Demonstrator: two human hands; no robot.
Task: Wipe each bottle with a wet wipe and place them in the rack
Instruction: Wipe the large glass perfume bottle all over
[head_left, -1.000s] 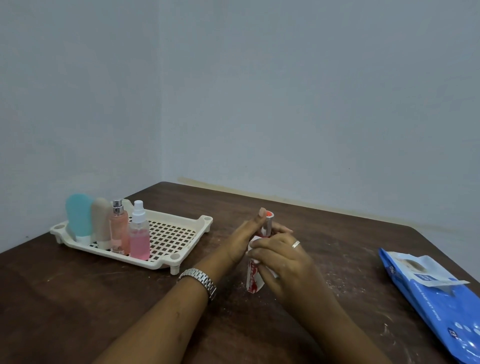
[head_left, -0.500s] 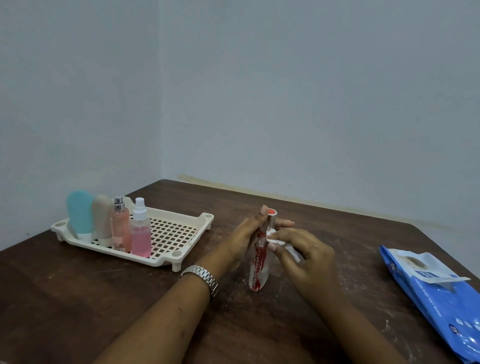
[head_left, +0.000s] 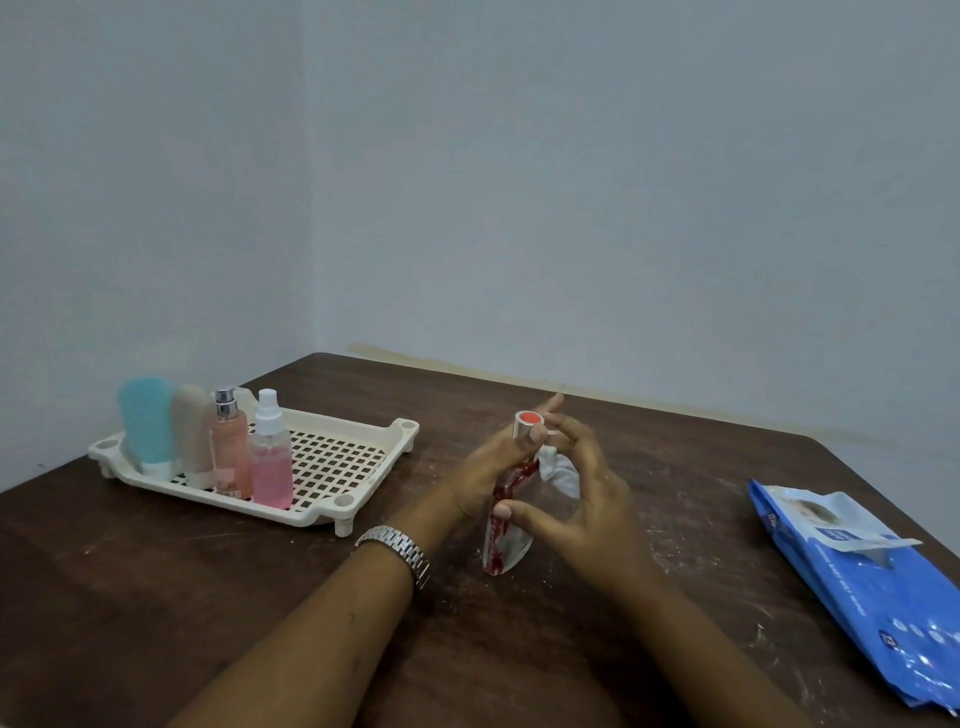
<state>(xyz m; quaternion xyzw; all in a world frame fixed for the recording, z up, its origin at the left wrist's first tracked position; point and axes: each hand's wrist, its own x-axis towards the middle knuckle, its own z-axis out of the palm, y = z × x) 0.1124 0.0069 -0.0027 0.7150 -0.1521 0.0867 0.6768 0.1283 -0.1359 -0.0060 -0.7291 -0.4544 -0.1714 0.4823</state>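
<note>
Four bottles (head_left: 228, 447) already stand in your rack (head_left: 322, 512). The fifth bottle (head_left: 501, 540) is mid-wipe and not yet racked: your left hand (head_left: 493, 467) grips it, your right hand (head_left: 587, 499) clutches the wet wipe (head_left: 558, 470)

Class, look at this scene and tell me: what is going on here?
A person is wiping a red-patterned bottle with a white wet wipe. The left hand grips the tilted bottle near its cap, base at the brown table; the right hand holds the wipe against its upper side. Standing in the cream rack: a teal bottle, a beige bottle, a peach spray bottle and a pink spray bottle. A blue wipes pack lies at the right.
</note>
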